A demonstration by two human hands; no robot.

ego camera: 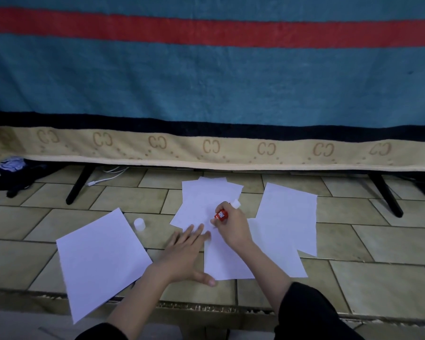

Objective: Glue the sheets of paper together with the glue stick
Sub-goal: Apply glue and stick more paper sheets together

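On the floor (378, 241), your right hand (233, 229) grips the glue stick (221, 215) over the paper sheets (228, 261). Your left hand (184, 253) presses them, fingers (196, 231) spread wide. Its tip is hidden.

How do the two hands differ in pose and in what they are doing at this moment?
The left hand lies flat with straight, spread fingers, pressing on the near sheet; the right hand is curled round the red glue stick. The left hand holds nothing; the right hand grips the stick tilted, its tip down on the paper. The left hand sits nearer the camera, the right a little farther. Both come from dark sleeves and work over the same white sheets.
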